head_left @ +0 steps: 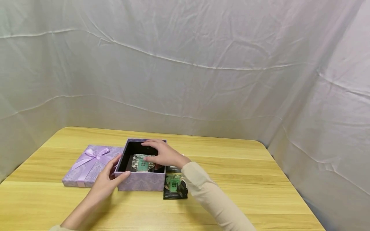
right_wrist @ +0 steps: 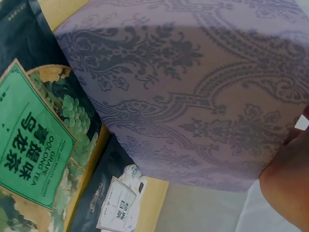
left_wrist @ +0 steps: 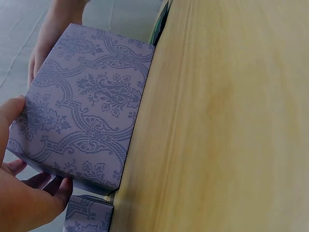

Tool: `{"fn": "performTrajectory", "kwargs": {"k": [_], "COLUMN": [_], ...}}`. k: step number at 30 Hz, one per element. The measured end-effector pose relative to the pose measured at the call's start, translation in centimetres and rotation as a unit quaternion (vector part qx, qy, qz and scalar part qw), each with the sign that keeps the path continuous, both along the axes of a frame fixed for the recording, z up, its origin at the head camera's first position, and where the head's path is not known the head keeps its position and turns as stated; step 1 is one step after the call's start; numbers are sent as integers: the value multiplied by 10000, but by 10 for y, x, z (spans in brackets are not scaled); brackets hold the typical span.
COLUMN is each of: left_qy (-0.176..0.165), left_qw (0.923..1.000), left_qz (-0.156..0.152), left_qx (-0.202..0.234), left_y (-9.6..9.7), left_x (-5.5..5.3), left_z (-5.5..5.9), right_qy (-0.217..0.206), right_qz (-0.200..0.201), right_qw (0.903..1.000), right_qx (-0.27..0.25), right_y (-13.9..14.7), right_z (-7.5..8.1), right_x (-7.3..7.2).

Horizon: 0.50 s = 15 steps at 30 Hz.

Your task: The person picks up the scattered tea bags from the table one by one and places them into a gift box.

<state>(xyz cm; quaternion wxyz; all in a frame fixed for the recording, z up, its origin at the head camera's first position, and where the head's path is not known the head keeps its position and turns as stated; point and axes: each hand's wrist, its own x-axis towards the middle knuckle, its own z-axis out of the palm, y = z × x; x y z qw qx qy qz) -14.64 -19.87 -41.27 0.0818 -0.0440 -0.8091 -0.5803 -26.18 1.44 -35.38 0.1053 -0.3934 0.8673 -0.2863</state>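
Observation:
A purple patterned gift box [head_left: 141,181] stands on the table with its top off and a black interior. My left hand [head_left: 108,178] holds its near left corner, thumb on the front rim and fingers along the left side. My right hand [head_left: 166,154] reaches over the right wall into the box, thumb and fingers spread apart. Below it lies a tea packet [head_left: 142,164] with a teal label; whether the thumb touches it I cannot tell. In the right wrist view, the box wall [right_wrist: 193,96] hides most of the right hand.
The purple lid [head_left: 92,166] with a ribbon bow lies left of the box. To the right, a grape oolong tea packet [right_wrist: 38,140] lies flat, and a dark packet [right_wrist: 116,203] with a white label lies behind it. Pale cloth [head_left: 185,89] hangs behind the wooden table [head_left: 245,186].

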Motion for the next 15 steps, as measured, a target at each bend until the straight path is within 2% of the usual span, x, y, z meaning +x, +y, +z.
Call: {"fn": "performTrajectory", "kwargs": {"k": [4, 15], "left_qy": [3, -31], "left_qw": [10000, 10000], "left_qz": [5, 29], "left_qx": [2, 67], "left_y": [0, 0], "left_x": [0, 1], "left_z": [0, 1], "right_qy": [-558, -165], "right_qz": [-81, -3], "right_qw": [9963, 9901], "right_qx": [-651, -1394], "right_y": [6, 32], "right_z": [-1, -1], "right_x": [2, 9]}}
